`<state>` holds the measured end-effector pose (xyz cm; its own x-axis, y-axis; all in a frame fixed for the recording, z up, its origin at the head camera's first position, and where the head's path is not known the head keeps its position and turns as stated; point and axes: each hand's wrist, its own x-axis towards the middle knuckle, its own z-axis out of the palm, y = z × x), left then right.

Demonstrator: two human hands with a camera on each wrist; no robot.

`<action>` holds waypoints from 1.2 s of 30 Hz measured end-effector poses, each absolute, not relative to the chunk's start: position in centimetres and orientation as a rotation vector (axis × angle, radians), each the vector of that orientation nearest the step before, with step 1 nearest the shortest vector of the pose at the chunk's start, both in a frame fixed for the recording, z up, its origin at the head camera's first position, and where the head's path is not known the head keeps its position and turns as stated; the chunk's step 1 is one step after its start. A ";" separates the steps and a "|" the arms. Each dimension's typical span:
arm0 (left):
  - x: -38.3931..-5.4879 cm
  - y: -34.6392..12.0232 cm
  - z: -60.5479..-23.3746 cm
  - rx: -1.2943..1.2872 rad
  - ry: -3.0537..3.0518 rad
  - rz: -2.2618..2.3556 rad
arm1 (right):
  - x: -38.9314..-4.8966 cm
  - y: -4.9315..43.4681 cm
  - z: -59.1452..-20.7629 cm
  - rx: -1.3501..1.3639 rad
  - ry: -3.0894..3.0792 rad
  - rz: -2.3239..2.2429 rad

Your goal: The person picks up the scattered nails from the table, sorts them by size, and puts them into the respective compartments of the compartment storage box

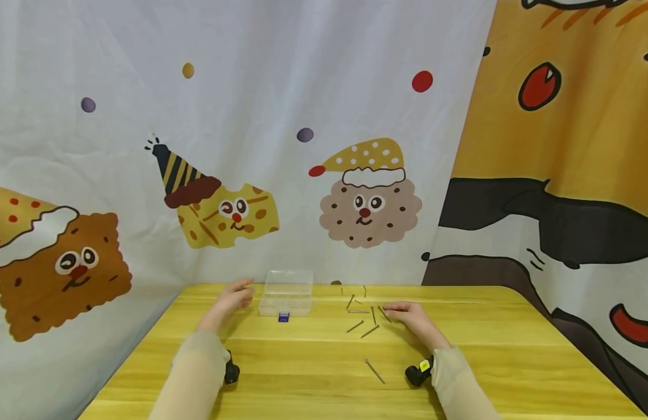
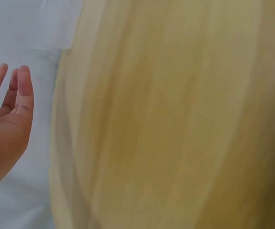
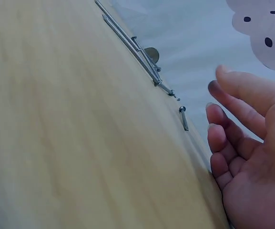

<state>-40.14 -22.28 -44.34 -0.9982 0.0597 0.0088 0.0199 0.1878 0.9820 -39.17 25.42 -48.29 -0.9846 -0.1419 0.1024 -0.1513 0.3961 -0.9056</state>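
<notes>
My left hand [image 1: 231, 300] hovers just left of a clear plastic box [image 1: 286, 306] whose lid stands up at the back and whose front has a blue latch. Its fingers are apart and loosely bent in the left wrist view, with nothing held. Over on the right, my right hand [image 1: 410, 315] is beside a long thin metal nail [image 1: 385, 315]. In the right wrist view its fingers [image 3: 218, 138] are loosely curled, and a gap shows between them and the closest nail [image 3: 183, 118]. Whether the pieces are nails or screws is hard to tell.
Several more nails [image 1: 370, 331] lie scattered between the box and the right hand, with small thin pieces [image 1: 364, 290] near the table's back edge. One nail [image 1: 375, 371] lies closer to the front. A cartoon-printed curtain [image 1: 297, 227] hangs behind the wooden table [image 1: 303, 373].
</notes>
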 end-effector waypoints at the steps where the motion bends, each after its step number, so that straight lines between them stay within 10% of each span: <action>1: -40.1 -22.2 -44.6 0.081 2.399 1.974 | -39.1 25.4 -48.3 0.294 -2.622 1.699; 36: -40.5 -20.7 -47.1 0.022 2.291 1.970 | -38.6 24.7 -48.5 0.569 -2.752 1.517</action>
<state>-40.47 -20.67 -47.12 -0.9927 0.0893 -0.0816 -0.0673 0.1530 0.9859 -38.58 24.71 -48.54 -0.9352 -0.3316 0.1247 -0.2824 0.4853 -0.8275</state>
